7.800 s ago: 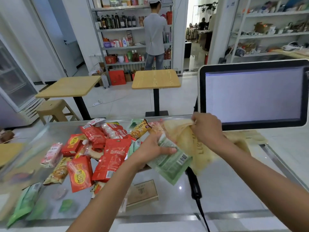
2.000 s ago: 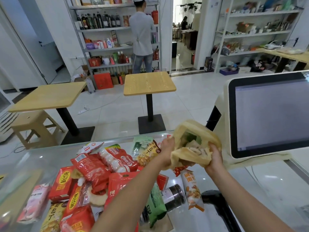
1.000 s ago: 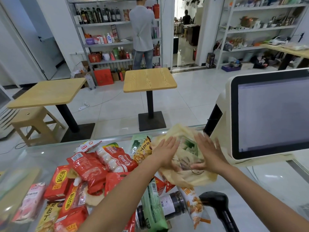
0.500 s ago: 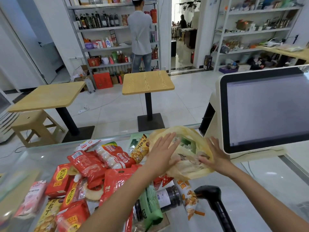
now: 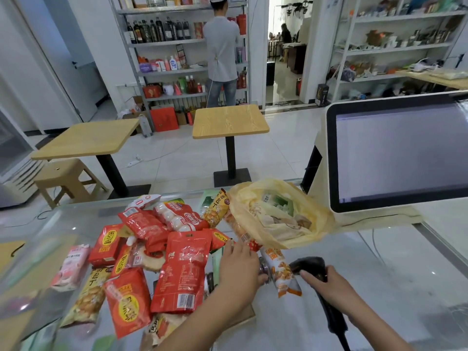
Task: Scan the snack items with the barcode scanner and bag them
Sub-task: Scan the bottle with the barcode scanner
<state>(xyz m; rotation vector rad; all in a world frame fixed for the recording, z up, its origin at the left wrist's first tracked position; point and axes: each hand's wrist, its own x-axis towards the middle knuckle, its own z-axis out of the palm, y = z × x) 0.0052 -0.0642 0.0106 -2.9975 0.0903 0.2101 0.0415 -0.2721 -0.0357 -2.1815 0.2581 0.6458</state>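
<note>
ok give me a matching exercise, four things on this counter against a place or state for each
Things:
1 yellow bag
2 scanner
3 pink packet
4 screen

Place or state:
a leftmost of the four
b under the right hand
c rightmost, standing upright
d lying open, partly filled

Pairs: 1-d, 2-b, 3-a, 4-c

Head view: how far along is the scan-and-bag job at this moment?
Early, it seems. Done: the yellow bag lies open on the glass counter with a few packets inside. In hand: the right hand grips the barcode scanner; the left hand reaches by the orange-and-white packet, its grip hidden. Left: the pile of red packets and others lies unbagged.
</note>
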